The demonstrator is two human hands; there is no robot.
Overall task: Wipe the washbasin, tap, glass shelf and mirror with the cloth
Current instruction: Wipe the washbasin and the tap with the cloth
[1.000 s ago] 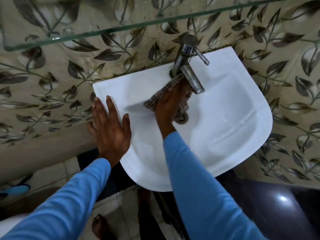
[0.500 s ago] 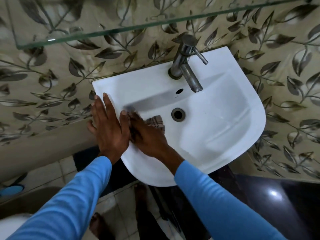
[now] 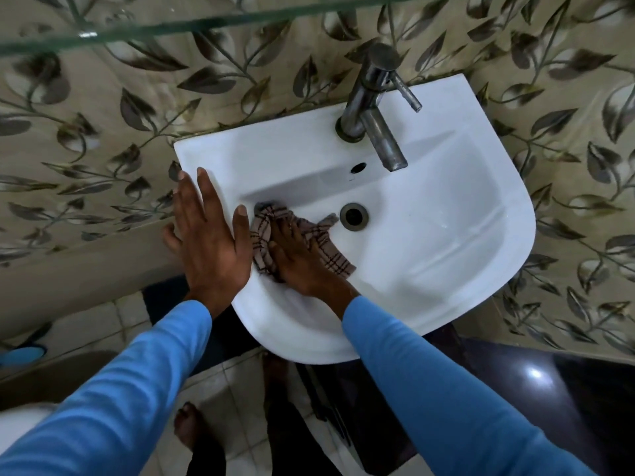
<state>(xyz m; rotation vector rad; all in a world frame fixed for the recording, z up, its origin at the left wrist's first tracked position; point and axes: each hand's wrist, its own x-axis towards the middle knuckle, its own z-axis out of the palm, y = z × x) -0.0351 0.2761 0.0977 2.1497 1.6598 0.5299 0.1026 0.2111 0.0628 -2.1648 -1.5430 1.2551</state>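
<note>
I see the left hand [image 3: 209, 242] laid flat, fingers straight and spread, resting on the left rim of the washbasin [image 3: 446, 218]. The right hand [image 3: 302, 259] lies palm down with its fingers extended, pressing the checked cloth [image 3: 335, 257] against the left slope of the bowl, just beside the drain [image 3: 354, 216]. The tap [image 3: 374, 108] stands at the back rim, untouched. The glass shelf [image 3: 206, 24] runs above, in front of a leaf-patterned wall [image 3: 103, 132]. A tiled floor [image 3: 237, 389] lies below.
</note>
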